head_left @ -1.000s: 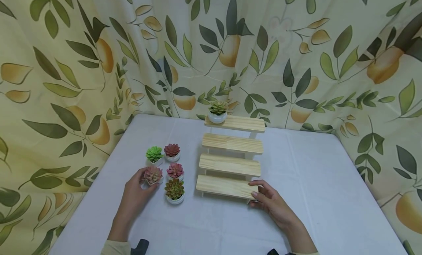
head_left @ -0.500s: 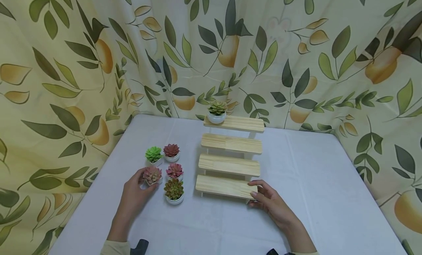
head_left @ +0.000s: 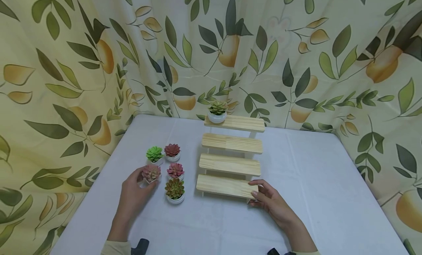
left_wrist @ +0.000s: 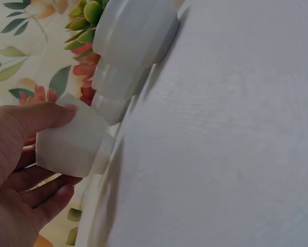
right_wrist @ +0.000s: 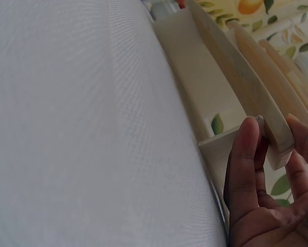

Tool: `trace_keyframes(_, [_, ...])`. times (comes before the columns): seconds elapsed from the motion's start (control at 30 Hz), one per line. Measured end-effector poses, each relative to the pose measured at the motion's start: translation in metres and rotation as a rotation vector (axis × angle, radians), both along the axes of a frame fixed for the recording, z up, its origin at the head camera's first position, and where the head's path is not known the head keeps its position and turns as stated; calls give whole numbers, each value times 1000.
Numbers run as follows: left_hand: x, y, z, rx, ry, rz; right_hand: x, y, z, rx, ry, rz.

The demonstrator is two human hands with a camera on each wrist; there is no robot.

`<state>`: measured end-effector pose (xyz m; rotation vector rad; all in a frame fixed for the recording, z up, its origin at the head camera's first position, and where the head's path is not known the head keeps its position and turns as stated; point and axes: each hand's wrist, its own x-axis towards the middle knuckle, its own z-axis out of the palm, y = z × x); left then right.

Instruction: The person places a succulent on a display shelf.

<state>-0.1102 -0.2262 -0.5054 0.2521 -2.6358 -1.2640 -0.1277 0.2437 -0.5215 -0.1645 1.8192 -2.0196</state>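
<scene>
My left hand (head_left: 133, 192) grips a potted succulent (head_left: 151, 173) with dusty pink leaves, at the left of the table. In the left wrist view its white pot (left_wrist: 71, 141) is tilted between thumb and fingers; whether it touches the cloth I cannot tell. My right hand (head_left: 275, 203) pinches the right end of the lowest wooden board on a stepped plant stand (head_left: 227, 186). The right wrist view shows the thumb and fingers on either side of that board's rounded end (right_wrist: 277, 139). A pale green succulent (head_left: 217, 111) in a white pot sits at the top board's left end.
Beside my left hand stand a bright green succulent (head_left: 154, 154), a dark red one (head_left: 172, 152), a pink one (head_left: 175, 170) and an olive-brown one (head_left: 175, 189), all in white pots. A leaf-patterned curtain (head_left: 197, 46) hangs behind the white-covered table (head_left: 224, 225).
My left hand has shifted slightly left with the dusty pink succulent, which is now tilted a little more. My right hand and the stand stay where they were.
</scene>
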Motion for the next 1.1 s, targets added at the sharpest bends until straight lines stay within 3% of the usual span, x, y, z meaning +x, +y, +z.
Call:
trace_keyframes(0.27, [1,0,11,-14,60,0,1,2,0,3,4,6])
trace_keyframes(0.63, [1,5,24,-23,194,-31,0,2,1,0,8,13])
trace_keyframes(1.1, [-1,26,46,40,231,-65,1,2,2,-2,5,6])
